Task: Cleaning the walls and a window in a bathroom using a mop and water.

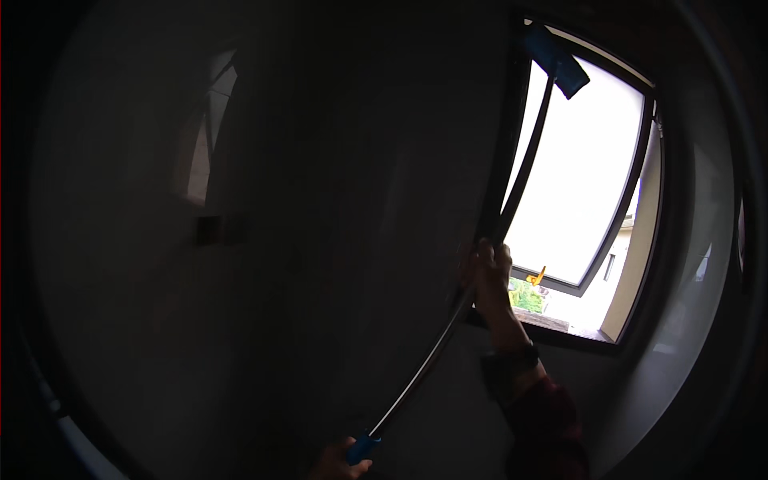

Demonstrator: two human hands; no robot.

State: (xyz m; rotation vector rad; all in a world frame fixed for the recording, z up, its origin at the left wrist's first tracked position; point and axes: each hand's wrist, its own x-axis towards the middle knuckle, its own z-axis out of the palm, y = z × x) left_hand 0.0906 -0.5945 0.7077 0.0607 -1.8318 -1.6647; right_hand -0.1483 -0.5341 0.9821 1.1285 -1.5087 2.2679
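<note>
A long-handled mop (424, 356) with a thin metal pole slants across the view from lower middle to upper right. Its flat blue head (560, 62) overlaps the upper left corner of the bright window (588, 168); whether it touches the glass or the frame I cannot tell. My left hand (342, 462), low in the view, is closed around the blue grip at the pole's lower end. Higher up, beside the window's lower left edge, my right hand (494, 276) wraps around the pole. A dark band circles the right wrist, below it a maroon sleeve.
The window's dark-framed sash is tilted outward, with a yellow latch (536, 278) at its bottom. Greenery and a building show through the gap. A dark, smooth wall (360, 160) fills the middle and left, bearing a dark square plate (209, 230) and a faint window reflection.
</note>
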